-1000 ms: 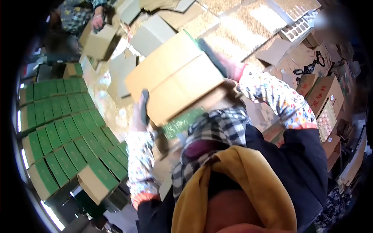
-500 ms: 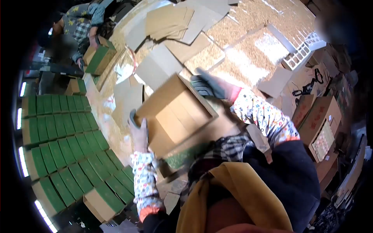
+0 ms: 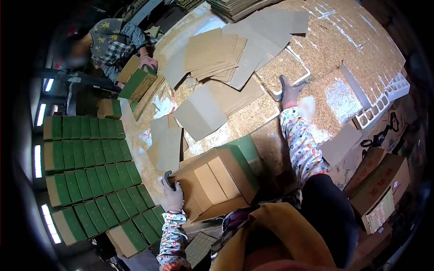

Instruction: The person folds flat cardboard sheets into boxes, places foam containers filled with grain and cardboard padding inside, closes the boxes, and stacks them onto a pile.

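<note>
An open-topped cardboard box (image 3: pixel 212 180), brown inside with green on its outside, sits tilted in front of me. My left hand (image 3: pixel 173 195), in a pale glove with dark fingertips, grips the box's left wall between thumb and fingers. My right hand (image 3: pixel 290 94), gloved the same way, is stretched out with thumb and fingers apart. It is at the near edge of a white-rimmed tray (image 3: pixel 299 80) filled with tan husk-like material. Whether its fingers press on that rim, I cannot tell. Flat grey-brown cardboard sheets (image 3: pixel 203 113) lie beyond the box.
Stacked green-and-brown boxes (image 3: pixel 90 178) fill the left side. A co-worker (image 3: pixel 120 45) handles another green box (image 3: pixel 138 85) at the upper left. Brown cartons (image 3: pixel 377 180) stand at right, near a white compartmented frame (image 3: pixel 377 105). Loose husks (image 3: pixel 332 49) cover the far table.
My right hand has left the box and moved away to the white-rimmed tray. The box has come down and turned, with my left hand still on its side. The view has shifted.
</note>
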`<action>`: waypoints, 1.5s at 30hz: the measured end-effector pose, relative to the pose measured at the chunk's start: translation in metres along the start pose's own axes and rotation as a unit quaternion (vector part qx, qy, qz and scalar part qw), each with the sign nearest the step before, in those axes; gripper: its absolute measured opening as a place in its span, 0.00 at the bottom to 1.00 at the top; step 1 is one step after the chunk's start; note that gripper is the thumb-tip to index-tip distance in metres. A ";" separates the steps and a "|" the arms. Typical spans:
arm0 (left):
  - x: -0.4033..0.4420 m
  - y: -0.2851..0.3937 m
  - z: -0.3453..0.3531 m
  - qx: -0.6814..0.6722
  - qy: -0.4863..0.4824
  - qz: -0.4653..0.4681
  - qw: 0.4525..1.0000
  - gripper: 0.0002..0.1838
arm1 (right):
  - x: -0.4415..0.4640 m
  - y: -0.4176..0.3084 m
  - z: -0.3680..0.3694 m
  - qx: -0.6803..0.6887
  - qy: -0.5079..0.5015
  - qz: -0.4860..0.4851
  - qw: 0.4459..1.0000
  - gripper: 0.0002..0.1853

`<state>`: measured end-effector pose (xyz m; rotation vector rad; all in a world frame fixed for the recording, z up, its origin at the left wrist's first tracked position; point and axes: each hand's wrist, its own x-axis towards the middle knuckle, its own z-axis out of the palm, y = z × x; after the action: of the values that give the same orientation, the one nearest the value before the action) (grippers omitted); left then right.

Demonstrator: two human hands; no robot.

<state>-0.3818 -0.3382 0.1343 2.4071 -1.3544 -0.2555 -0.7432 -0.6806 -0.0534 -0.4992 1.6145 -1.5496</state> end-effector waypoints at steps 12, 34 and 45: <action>0.010 -0.076 0.047 -0.499 0.007 -0.106 0.860 0.30 | -0.049 -0.063 -0.168 0.000 -0.343 -0.071 0.937 0.25; 0.094 -0.112 0.035 0.058 -0.058 -0.097 0.992 0.51 | -0.265 -0.058 -0.076 -0.213 -0.402 -0.119 0.882 0.20; 0.119 -0.107 0.015 0.101 0.011 0.064 0.993 0.28 | -0.305 -0.082 -0.055 -0.383 -0.389 -0.316 0.776 0.28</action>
<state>-0.2403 -0.3928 0.0807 2.4620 -1.5847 -0.0609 -0.6287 -0.4275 0.1065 -2.0034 1.3571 -0.7573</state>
